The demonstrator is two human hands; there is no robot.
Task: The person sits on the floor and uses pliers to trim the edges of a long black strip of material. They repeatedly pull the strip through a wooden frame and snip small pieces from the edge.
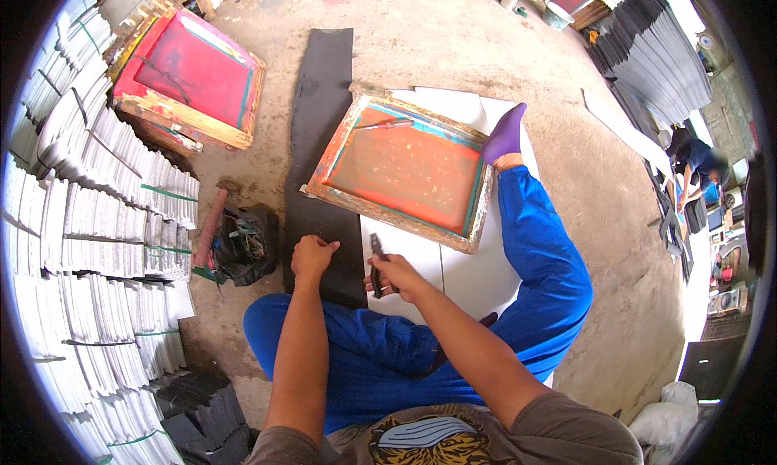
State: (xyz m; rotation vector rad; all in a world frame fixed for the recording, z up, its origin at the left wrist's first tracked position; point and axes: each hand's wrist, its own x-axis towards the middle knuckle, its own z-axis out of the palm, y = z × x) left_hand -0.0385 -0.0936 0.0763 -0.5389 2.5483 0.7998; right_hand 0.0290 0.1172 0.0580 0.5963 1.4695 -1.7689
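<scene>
My right hand is closed round a dark hand tool that looks like pliers, its narrow end pointing away from me. My left hand is curled above a long black sheet, thumb to the right; whether something small is pinched in it I cannot make out. Just beyond both hands, a wooden screen-printing frame with orange-stained mesh lies tilted across the black sheet and white boards. A slim tool with a red handle rests near the frame's far edge. My foot in a purple sock touches its right corner.
Bundled white stacks line the left side. A red mesh frame stands at the far left. Closer in are a black plastic bag and a reddish roll. Dark sheets are piled far right, where another person bends over.
</scene>
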